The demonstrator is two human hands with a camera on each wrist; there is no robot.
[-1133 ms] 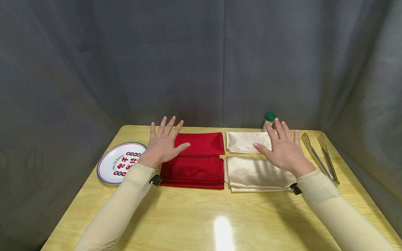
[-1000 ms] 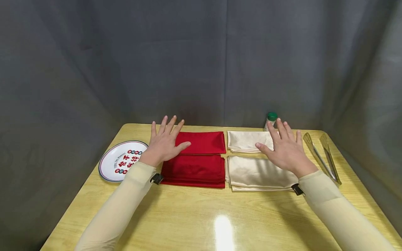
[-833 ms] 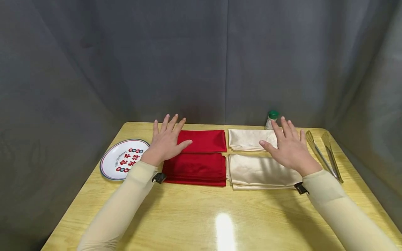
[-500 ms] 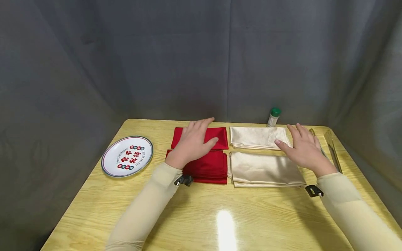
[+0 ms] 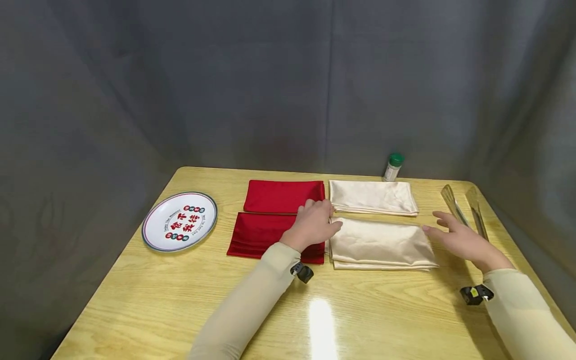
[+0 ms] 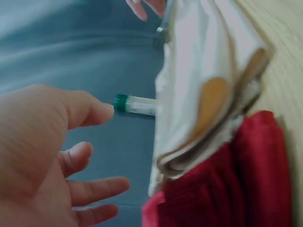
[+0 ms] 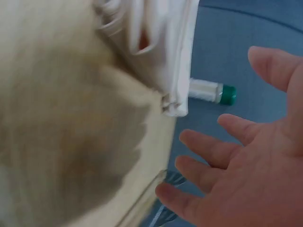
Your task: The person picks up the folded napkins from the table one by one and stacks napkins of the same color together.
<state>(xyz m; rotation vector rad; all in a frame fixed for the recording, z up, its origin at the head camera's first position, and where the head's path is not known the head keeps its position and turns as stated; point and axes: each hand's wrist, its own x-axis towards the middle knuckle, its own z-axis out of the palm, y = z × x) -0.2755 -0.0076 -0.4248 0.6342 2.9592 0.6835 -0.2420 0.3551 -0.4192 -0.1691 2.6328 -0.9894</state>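
In the head view my left hand (image 5: 312, 223) hovers over the seam between the front folded red satin cloth (image 5: 258, 235) and the front folded cream satin cloth (image 5: 382, 242). Its fingers (image 6: 97, 189) are loosely bent and hold nothing in the left wrist view, apart from the cloth. Near the right end of the cream cloth hangs my right hand (image 5: 468, 243), thumb toward the cloth. The right wrist view shows its fingers (image 7: 208, 146) spread and holding nothing. Behind lie a second red cloth (image 5: 283, 196) and a second cream cloth (image 5: 372, 196), both folded flat.
A white plate (image 5: 180, 221) with red lettering lies on the left of the wooden table (image 5: 157, 300). Metal tongs (image 5: 478, 212) lie at the right, partly behind my right hand. A green-capped shaker bottle (image 5: 392, 167) stands at the back edge, before a grey curtain (image 5: 252, 90).
My left hand has moved right and lower, from over the left end of the red cloths to their right end. My right hand has moved right and toward me. The cloths lie as before.
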